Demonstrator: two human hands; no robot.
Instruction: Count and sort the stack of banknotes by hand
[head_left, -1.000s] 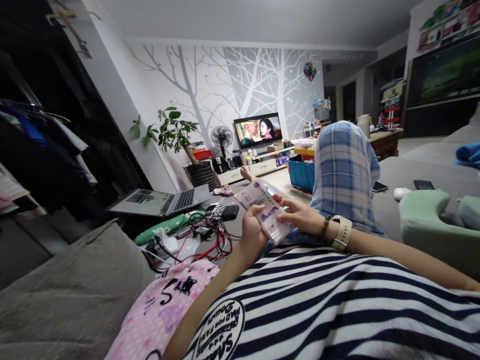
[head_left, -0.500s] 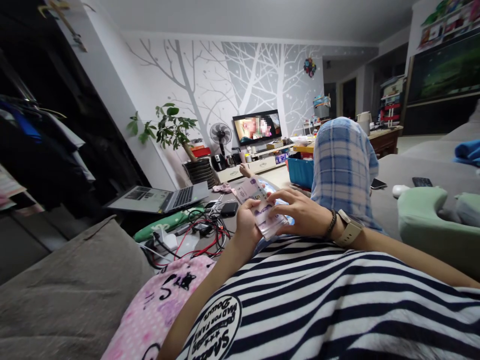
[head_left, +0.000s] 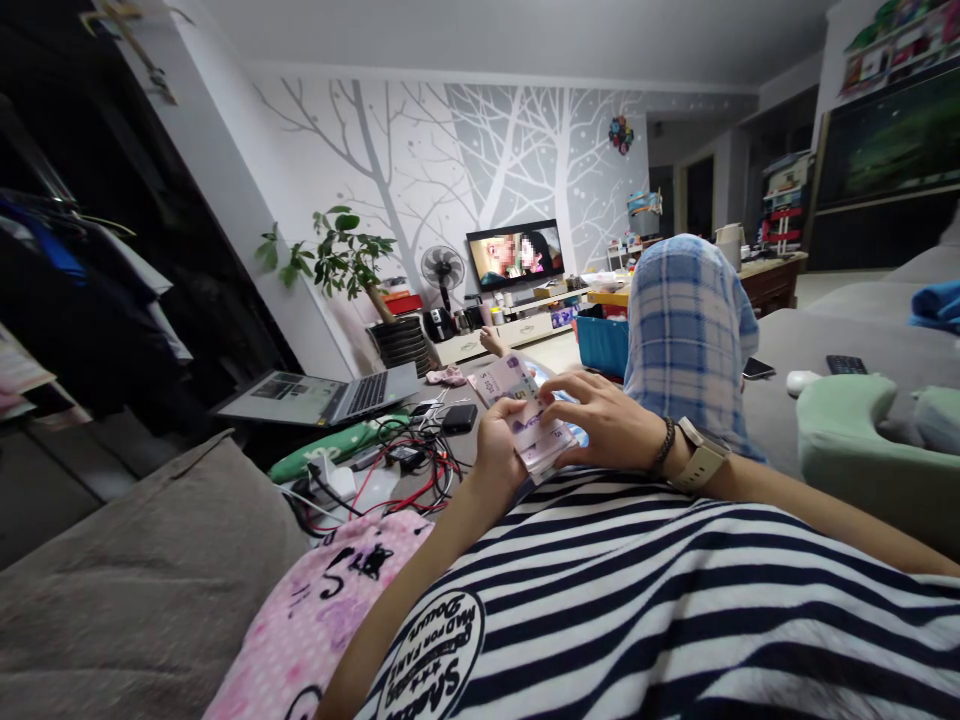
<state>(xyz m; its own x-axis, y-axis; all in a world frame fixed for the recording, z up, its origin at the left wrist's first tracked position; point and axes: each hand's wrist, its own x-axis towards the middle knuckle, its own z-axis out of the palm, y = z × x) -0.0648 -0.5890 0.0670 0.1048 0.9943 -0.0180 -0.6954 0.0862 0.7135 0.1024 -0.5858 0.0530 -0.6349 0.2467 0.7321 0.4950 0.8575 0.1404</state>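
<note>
A stack of purple-and-white banknotes (head_left: pixel 504 378) printed with the figure 5 is held above my lap. My left hand (head_left: pixel 501 440) grips it from the left, thumb pressed on the top note and the other fingers hidden behind. On the right side, my right hand (head_left: pixel 604 418) has its curled fingertips on the notes' edge, with the thumb low near the bottom corner. A dark bracelet (head_left: pixel 665 440) and a pale watch (head_left: pixel 701 455) sit on the right wrist.
An open laptop (head_left: pixel 322 398) lies to the left, near tangled cables (head_left: pixel 427 470) and a black box (head_left: pixel 459 418). My raised knee in blue plaid (head_left: pixel 686 320) stands behind the right hand. A phone (head_left: pixel 757 369), a white mouse (head_left: pixel 802 382) and a remote (head_left: pixel 846 364) lie at right.
The right fingers have shifted slightly at the notes' right edge, and the notes sit a little differently under them. My left hand keeps its hold almost unmoved.
</note>
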